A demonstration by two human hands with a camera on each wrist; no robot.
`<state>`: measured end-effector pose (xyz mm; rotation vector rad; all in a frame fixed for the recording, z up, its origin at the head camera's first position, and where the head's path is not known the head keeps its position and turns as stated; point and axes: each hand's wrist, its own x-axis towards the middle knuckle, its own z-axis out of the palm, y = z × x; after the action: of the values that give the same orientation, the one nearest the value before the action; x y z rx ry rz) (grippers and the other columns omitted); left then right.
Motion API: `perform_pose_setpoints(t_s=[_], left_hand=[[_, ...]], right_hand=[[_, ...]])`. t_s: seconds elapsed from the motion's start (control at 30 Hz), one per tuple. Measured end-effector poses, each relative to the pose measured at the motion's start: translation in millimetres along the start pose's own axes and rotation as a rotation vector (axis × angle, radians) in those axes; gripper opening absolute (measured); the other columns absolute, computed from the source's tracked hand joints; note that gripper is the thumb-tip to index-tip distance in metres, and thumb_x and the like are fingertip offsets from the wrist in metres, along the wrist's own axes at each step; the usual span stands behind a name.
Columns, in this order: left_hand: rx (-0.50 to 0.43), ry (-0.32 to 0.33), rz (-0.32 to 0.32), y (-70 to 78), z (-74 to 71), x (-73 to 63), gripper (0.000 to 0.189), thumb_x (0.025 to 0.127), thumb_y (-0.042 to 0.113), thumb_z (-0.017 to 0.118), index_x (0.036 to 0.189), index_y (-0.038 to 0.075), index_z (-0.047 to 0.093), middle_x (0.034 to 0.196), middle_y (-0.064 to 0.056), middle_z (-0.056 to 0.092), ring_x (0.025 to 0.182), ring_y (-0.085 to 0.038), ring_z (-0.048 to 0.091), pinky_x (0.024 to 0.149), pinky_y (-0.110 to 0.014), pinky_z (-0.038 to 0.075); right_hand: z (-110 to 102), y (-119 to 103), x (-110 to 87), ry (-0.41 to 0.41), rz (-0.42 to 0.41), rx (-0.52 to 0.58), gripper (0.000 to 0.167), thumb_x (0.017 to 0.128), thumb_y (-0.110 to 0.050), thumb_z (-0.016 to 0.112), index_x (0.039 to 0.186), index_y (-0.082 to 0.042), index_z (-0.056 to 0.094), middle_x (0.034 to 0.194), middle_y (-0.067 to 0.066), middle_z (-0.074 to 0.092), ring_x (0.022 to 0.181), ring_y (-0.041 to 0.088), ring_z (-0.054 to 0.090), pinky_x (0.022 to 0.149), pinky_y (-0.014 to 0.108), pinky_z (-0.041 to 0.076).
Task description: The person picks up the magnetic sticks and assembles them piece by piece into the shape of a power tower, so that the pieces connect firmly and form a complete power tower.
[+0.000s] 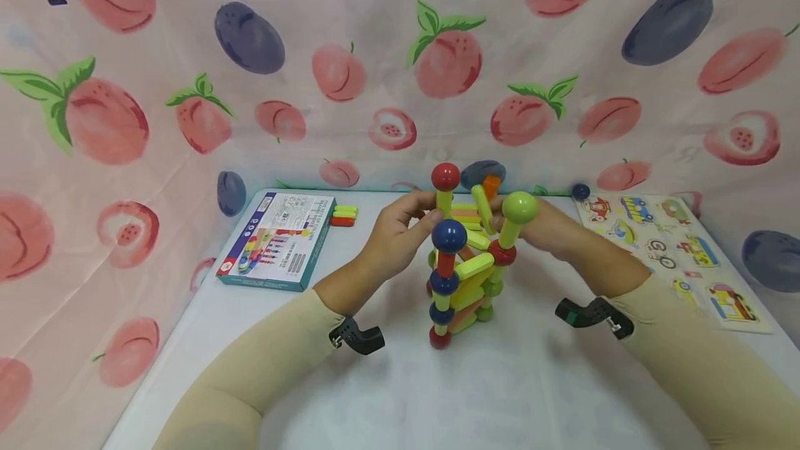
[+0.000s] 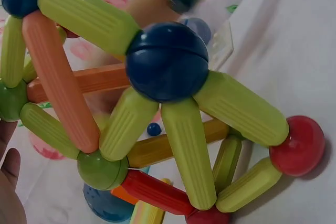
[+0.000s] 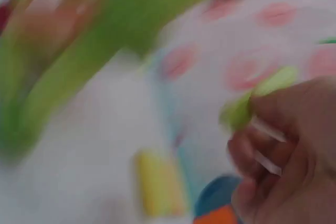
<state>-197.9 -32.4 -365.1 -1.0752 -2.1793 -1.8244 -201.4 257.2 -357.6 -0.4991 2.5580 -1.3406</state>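
A tower of magnetic sticks and balls stands upright on the table, its sticks mostly light green with some orange and red. My left hand grips it on the far left side, thumb and fingers at the stick below the top red ball. Only part of that hand shows in the left wrist view, beside a green ball. Behind the tower's right side, my right hand pinches a light green stick between thumb and finger, apart from the tower in the right wrist view, where the tower is blurred.
A toy box lies at the back left, with several loose sticks beside it. At the right is a picture puzzle board, a dark blue ball by its far corner. An orange piece shows behind the tower.
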Motion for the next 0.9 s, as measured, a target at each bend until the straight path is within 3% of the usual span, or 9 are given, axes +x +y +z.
perform_pose_setpoints(t_s=[0.07,0.17,0.33,0.43,0.7,0.9], left_hand=[[-0.013,0.000,0.006,0.2,0.2,-0.1,0.038,0.110,0.032,0.061,0.134,0.003,0.067,0.123,-0.009,0.070,0.109,-0.022,0.058,0.095,-0.039,0.050],[-0.031,0.003,0.022,-0.5,0.9,-0.2,0.043,0.110,0.037,0.061,0.134,0.002,0.066,0.124,-0.011,0.070,0.111,-0.023,0.058,0.097,-0.044,0.050],[-0.029,0.022,0.016,-0.1,2.9,-0.8,0.037,0.110,0.031,0.062,0.134,0.003,0.067,0.124,-0.009,0.070,0.108,-0.023,0.059,0.095,-0.043,0.051],[-0.024,0.034,-0.010,1.4,4.2,-2.1,0.032,0.110,0.025,0.063,0.134,0.004,0.067,0.124,-0.008,0.069,0.106,-0.021,0.059,0.092,-0.038,0.051],[-0.018,0.052,-0.034,3.5,5.8,-2.9,0.028,0.109,0.016,0.062,0.134,0.003,0.067,0.123,-0.007,0.069,0.106,-0.021,0.059,0.093,-0.038,0.051],[-0.019,0.050,-0.055,3.0,6.3,-3.5,0.028,0.110,0.017,0.061,0.134,0.004,0.067,0.124,-0.007,0.069,0.108,-0.021,0.059,0.095,-0.038,0.050]], right_hand=[[-13,-13,-4.0,-0.001,-0.056,0.239,0.031,0.108,-0.015,0.062,0.134,0.003,0.065,0.122,0.016,0.068,0.125,0.037,0.054,0.111,0.063,0.039],[-23,-27,-7.5,-0.080,-0.177,0.402,0.025,0.108,-0.015,0.062,0.128,-0.002,0.069,0.119,0.013,0.070,0.129,0.036,0.053,0.112,0.064,0.034],[-23,-31,-4.0,-0.234,-0.245,0.371,0.016,0.106,-0.013,0.063,0.112,-0.011,0.077,0.112,0.013,0.072,0.125,0.037,0.057,0.110,0.066,0.034],[-20,-29,-2.8,-0.279,-0.263,0.354,0.018,0.106,-0.010,0.061,0.114,-0.011,0.077,0.111,0.012,0.072,0.122,0.036,0.059,0.110,0.067,0.034],[-16,-32,2.4,-0.300,-0.276,0.384,0.022,0.105,-0.003,0.056,0.111,-0.011,0.076,0.107,0.010,0.072,0.117,0.037,0.059,0.108,0.066,0.035],[-17,-34,-1.8,-0.323,-0.288,0.397,0.015,0.103,-0.012,0.064,0.110,-0.013,0.078,0.101,0.007,0.073,0.106,0.032,0.064,0.105,0.059,0.040]])
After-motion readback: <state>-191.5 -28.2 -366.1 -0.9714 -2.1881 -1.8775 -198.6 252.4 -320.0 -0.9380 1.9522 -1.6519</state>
